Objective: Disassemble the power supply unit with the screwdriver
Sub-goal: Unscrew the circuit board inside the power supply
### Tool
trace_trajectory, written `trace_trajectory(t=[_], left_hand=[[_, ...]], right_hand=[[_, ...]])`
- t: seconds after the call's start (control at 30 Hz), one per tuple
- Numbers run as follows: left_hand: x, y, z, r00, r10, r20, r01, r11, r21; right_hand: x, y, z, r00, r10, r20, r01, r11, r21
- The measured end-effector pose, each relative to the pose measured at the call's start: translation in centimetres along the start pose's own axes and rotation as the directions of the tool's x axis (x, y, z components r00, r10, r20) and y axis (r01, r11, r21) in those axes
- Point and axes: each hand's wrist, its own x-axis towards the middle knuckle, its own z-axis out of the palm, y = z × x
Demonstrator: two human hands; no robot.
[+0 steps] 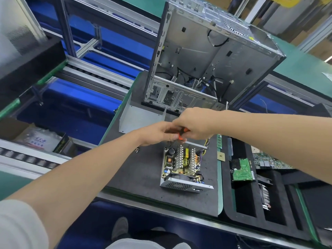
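Sleeve (18, 225) nearest; computer case (206, 56) behind opened power supply unit (183, 162); curls fingers of left hand (158, 132), right hand (195, 123) round screwdriver (184, 131) above.

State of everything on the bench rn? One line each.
PSU: cover off, internals exposed, flat on mat.
cover: detached, lying behind PSU.
screwdriver: held over PSU's far edge.
left grip: holds screwdriver.
right grip: holds screwdriver.
case: upright, side open, mostly gutted, cables inside.
drive: out of case, in tray.
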Motion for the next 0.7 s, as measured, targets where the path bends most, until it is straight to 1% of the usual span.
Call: trace_trajectory(t=[0.03,0.07,0.1,0.13,0.17,0.2,0.23,0.27,0.3,0.33,0.37,0.4,0.43,0.47,0.5,0.53,0.57,0.6,0.63,0.67,0.7], left_hand=[[0.0,0.1,-0.1,1.000,0.003,0.008,-0.003,1.000,0.023],[0.0,0.1,-0.2,1.000,0.003,0.020,-0.005,0.999,0.052],[0.1,0.1,-0.3,1.000,0.000,0.028,-0.002,0.997,0.076],[0.1,0.2,-0.3,1.000,-0.005,0.026,0.002,0.996,0.090],[0.1,0.3,-0.2,1.000,-0.008,0.018,0.006,0.995,0.103],[0.1,0.4,-0.1,1.000,-0.009,0.004,0.008,0.993,0.117],[0.1,0.4,0.0,1.000,-0.010,-0.013,0.011,0.992,0.124],[0.0,0.4,0.1,0.999,-0.015,-0.031,0.018,0.993,0.114],[-0.1,0.4,0.2,0.998,-0.023,-0.050,0.027,0.996,0.086],[-0.2,0.5,0.3,0.998,-0.030,-0.058,0.033,0.998,0.054],[-0.4,0.6,0.4,0.998,-0.027,-0.053,0.029,0.999,0.038],[-0.5,0.8,0.4,0.999,-0.015,-0.047,0.017,0.999,0.041],[-0.6,0.9,0.5,0.999,-0.001,-0.040,0.004,0.999,0.053],[-0.6,0.9,0.5,0.999,0.007,-0.034,-0.004,0.998,0.062],[-0.6,0.9,0.6,1.000,0.005,-0.026,-0.003,0.998,0.067],[-0.5,0.8,0.5,1.000,-0.002,-0.020,0.004,0.998,0.065],[-0.4,0.6,0.5,1.000,-0.008,-0.016,0.009,0.999,0.052],[-0.4,0.3,0.4,1.000,-0.011,-0.018,0.011,0.999,0.033],[-0.5,0.1,0.3,1.000,-0.007,-0.024,0.007,1.000,0.008],[-0.6,0.1,0.2,1.000,0.000,-0.027,0.000,1.000,-0.011],[-0.6,0.1,0.1,1.000,0.005,-0.024,-0.005,1.000,-0.018]], right_hand=[[-0.1,0.2,0.5,0.992,-0.106,-0.062,0.101,0.991,-0.087],[0.0,0.4,1.0,0.966,-0.228,-0.125,0.198,0.957,-0.213],[0.1,0.6,1.4,0.923,-0.340,-0.180,0.272,0.908,-0.320],[0.3,0.7,1.6,0.886,-0.412,-0.213,0.310,0.868,-0.388],[0.4,0.7,1.7,0.864,-0.449,-0.228,0.326,0.844,-0.426],[0.4,0.7,1.6,0.858,-0.466,-0.216,0.335,0.826,-0.453],[0.4,0.7,1.4,0.871,-0.458,-0.178,0.335,0.817,-0.469],[0.3,0.6,1.2,0.897,-0.419,-0.142,0.318,0.834,-0.451],[0.2,0.2,0.8,0.933,-0.332,-0.141,0.256,0.883,-0.393],[0.0,-0.2,0.3,0.971,-0.173,-0.165,0.125,0.955,-0.269],[0.1,-0.6,-0.5,0.987,0.056,-0.149,-0.072,0.992,-0.105],[0.2,-1.0,-1.4,0.957,0.285,-0.047,-0.282,0.957,0.068],[0.5,-1.2,-1.9,0.891,0.433,0.134,-0.454,0.858,0.242],[0.8,-1.3,-2.2,0.820,0.459,0.342,-0.567,0.734,0.374],[1.2,-1.3,-2.4,0.771,0.407,0.490,-0.624,0.637,0.452],[1.3,-1.2,-2.5,0.756,0.359,0.547,-0.634,0.609,0.477],[1.3,-1.1,-2.6,0.781,0.350,0.517,-0.599,0.654,0.462],[1.3,-0.9,-2.3,0.834,0.354,0.424,-0.519,0.764,0.384],[1.2,-0.8,-2.1,0.894,0.327,0.307,-0.409,0.874,0.260],[1.0,-0.7,-1.8,0.946,0.257,0.198,-0.287,0.947,0.142],[0.9,-0.7,-1.4,0.979,0.164,0.124,-0.174,0.982,0.069]])
